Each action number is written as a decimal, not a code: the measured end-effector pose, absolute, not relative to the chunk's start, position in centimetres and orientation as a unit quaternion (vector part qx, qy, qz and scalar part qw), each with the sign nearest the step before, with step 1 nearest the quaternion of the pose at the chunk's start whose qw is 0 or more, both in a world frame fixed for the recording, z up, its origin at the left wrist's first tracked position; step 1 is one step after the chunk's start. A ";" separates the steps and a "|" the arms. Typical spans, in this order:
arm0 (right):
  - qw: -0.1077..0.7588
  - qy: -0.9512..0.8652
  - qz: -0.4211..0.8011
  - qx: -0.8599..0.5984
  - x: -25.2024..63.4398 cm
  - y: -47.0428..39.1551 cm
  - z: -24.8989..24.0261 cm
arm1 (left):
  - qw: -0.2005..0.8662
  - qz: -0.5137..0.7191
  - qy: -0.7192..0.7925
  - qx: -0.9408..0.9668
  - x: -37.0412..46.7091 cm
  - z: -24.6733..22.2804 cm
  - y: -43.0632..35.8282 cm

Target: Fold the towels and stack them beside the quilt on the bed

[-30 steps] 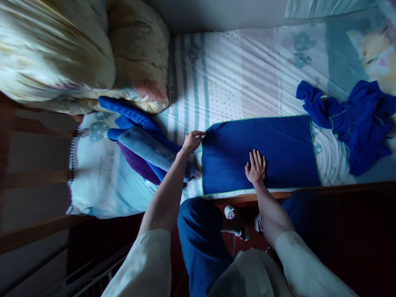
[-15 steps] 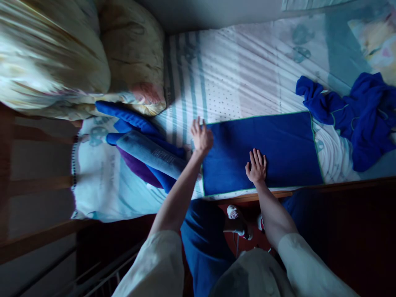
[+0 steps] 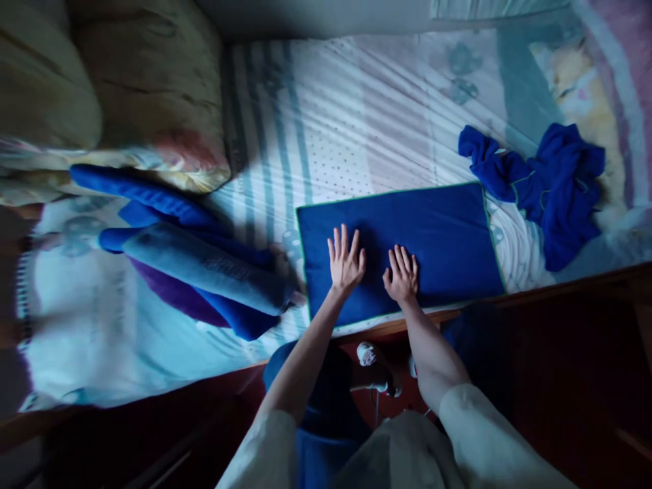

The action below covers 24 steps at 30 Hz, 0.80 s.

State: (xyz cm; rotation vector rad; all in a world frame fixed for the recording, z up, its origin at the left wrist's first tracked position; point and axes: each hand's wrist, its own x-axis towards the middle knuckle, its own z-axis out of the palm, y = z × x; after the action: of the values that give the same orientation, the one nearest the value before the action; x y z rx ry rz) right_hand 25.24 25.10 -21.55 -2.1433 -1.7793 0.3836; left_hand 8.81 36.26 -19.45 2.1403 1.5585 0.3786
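A blue towel (image 3: 443, 238) with thin green edging lies spread flat along the front of the bed. My left hand (image 3: 347, 261) is over its left part, fingers stretched and palm down. Just right of it, my right hand (image 3: 402, 273) lies flat on the towel near the middle, fingers extended. Neither hand holds anything. Beyond the towel's right edge sits a crumpled blue cloth (image 3: 555, 190) with green edging. To the left are folded and rolled cloths: a grey-blue one (image 3: 208, 265), a purple one (image 3: 170, 285) and blue ones (image 3: 137, 187).
The bed carries a patterned sheet (image 3: 336, 122) with stripes and dots. Large yellowish pillows or bedding (image 3: 153, 88) rest at the back left. A wooden bed edge (image 3: 443, 314) runs along the front, with shoes (image 3: 367, 353) on the floor below. A pink blanket (image 3: 629, 41) shows at the far right.
My left hand has moved right, from the towel's left edge onto its surface, with fingers straightened. My right hand has shifted slightly left across the towel. The view has turned a little to the right.
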 end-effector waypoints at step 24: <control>0.042 -0.581 0.040 -0.812 50.7 38.3 -20.8 | 0.220 0.228 0.605 0.730 8.9 -22.3 32.3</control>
State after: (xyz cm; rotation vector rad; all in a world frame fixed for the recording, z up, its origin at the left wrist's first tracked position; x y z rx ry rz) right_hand 50.69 38.25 -20.75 -2.4840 -1.7784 0.1214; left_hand 8.88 32.26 -22.33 2.0198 1.6735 0.6293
